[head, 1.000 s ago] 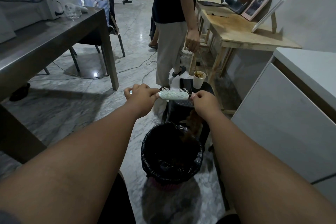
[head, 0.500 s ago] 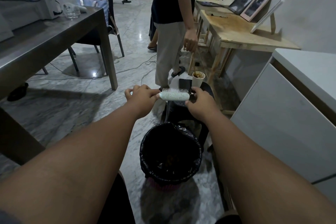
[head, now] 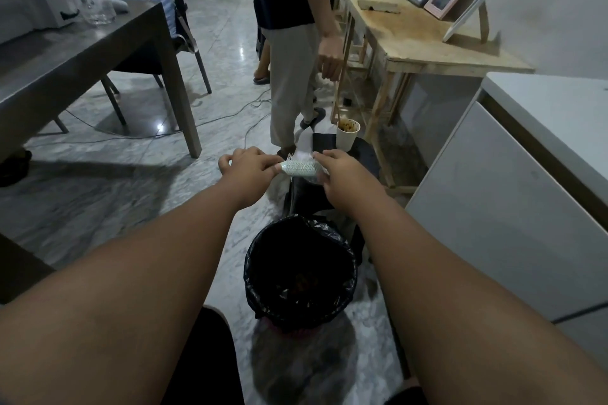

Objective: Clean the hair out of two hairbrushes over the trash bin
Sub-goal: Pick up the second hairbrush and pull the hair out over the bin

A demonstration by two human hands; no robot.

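Step in hand: pulling hair from the bristles of the hairbrush (head: 301, 169), judged from the fingers set at its head.
Doing it well: draw the strands toward the bristle tips in one pinch, and let go only above the bin's mouth.
Left hand (head: 247, 165): arm stretched forward, grip closed around the brush handle, steadying the brush level.
Right hand (head: 342, 171): arm stretched forward, fingertips curled onto the far end of the brush head; whether they pinch any hair cannot be told.
Hairbrush position: in the air between both hands, beyond and above the trash bin (head: 300, 273).
Trash bin: black-lined, open, on the floor between the forearms.
Second brush: not visible.
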